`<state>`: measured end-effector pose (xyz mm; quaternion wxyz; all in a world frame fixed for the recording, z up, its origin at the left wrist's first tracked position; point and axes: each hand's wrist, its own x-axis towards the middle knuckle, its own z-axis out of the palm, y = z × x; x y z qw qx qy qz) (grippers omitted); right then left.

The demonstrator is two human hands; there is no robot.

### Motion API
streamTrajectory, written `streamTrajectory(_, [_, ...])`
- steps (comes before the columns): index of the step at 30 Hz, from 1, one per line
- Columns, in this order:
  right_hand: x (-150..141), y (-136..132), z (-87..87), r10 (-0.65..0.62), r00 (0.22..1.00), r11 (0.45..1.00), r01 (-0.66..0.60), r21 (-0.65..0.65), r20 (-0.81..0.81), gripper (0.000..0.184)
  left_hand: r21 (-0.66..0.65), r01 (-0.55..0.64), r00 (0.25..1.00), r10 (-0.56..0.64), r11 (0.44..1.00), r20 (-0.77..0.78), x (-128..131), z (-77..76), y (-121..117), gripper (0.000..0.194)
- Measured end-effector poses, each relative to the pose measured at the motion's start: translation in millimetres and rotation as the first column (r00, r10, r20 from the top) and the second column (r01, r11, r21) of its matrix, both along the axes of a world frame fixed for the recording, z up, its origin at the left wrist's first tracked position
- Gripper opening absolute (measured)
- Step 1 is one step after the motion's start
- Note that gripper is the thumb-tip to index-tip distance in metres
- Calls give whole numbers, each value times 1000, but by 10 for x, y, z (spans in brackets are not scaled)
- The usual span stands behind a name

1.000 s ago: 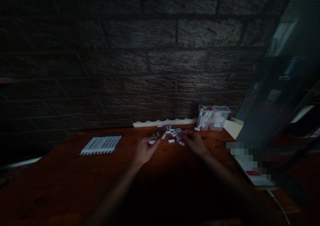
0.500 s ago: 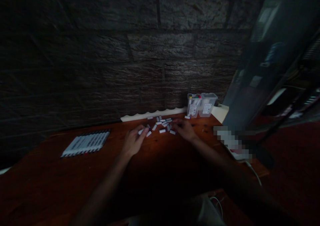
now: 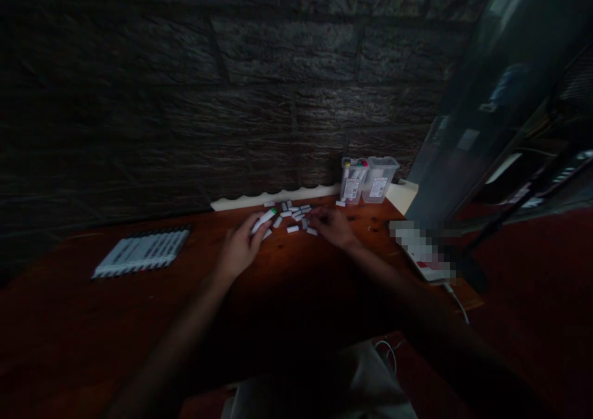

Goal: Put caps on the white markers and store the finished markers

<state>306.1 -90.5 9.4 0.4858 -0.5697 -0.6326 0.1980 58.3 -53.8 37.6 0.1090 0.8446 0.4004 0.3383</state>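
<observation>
My left hand (image 3: 241, 243) is closed around a white marker (image 3: 264, 220) whose far end is green. The marker tilts up to the right, over the left side of a loose pile of small white marker caps (image 3: 293, 228). At the right edge of that pile is my right hand (image 3: 334, 226), fingers curled together among the caps. Whatever is between its fingertips is too dark to make out. Further left, a row of white markers (image 3: 141, 251) with dark ends lies side by side on the wooden table (image 3: 194, 320).
Two clear plastic boxes (image 3: 380, 181) stand at the back right, the left one holding markers with coloured ends. One cap (image 3: 340, 203) lies before them. A pale wavy-edged strip (image 3: 278, 196) runs along the stone wall. A blurred-out white device (image 3: 430, 267) with a cable sits at the right edge.
The view has shifted, so the table appears further left. In my left hand the marker has turned so its green end shows. My right hand stays by the caps.
</observation>
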Motion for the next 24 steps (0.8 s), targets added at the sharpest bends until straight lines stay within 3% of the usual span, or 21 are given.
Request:
streamTrajectory(9, [-8, -26, 1, 11, 1000, 1000, -11, 6, 13, 28, -30, 80, 996, -81, 996, -43, 35, -22, -82, 34])
streamTrajectory(15, [-22, -40, 19, 8, 999, 1000, -8, -4, 52, 26, -19, 6, 998, -7, 1000, -58, 46, 18, -129, 35])
streamTrajectory(20, [-14, -43, 23, 24, 997, 999, -26, 22, 68, 24, -47, -76, 988, 81, 996, 132, 16, 71, -121, 47])
streamTrajectory(24, [-20, -50, 27, 21, 999, 1000, -21, -3, 43, 24, -171, -55, 912, 119, 984, 393, -25, 70, -51, 59])
